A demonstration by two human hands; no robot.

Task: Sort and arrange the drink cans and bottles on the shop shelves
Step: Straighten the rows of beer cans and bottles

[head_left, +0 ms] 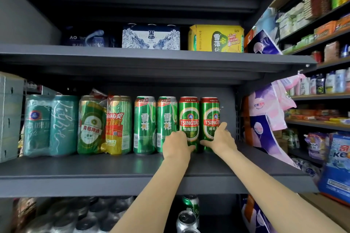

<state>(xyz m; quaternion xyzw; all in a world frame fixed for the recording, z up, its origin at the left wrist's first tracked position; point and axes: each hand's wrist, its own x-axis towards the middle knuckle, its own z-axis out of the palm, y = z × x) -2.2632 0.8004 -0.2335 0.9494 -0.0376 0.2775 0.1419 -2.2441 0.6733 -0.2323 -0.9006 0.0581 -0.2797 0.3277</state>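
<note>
Middle shelf (132,172) spanned across frame. Two Tsingtao cans (189,117) stood upright at 3 o'clock end of can row, touching. Left hand (177,144) curled round left can base; right hand (220,141) wrapped round right can (209,115), thumb raised.

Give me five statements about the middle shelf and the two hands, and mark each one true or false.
1. Each hand rests on a Tsingtao can. True: the left hand holds the left Tsingtao can, the right hand the right Tsingtao can.
2. The two Tsingtao cans lie on their sides. False: both stand upright on the middle shelf.
3. Two green Snow cans stand just left of the Tsingtao cans. True.
4. The yellow carton sits on the middle shelf. False: it is on the shelf above.
5. The right Tsingtao can is the last can at the right end of the row. True.
</note>
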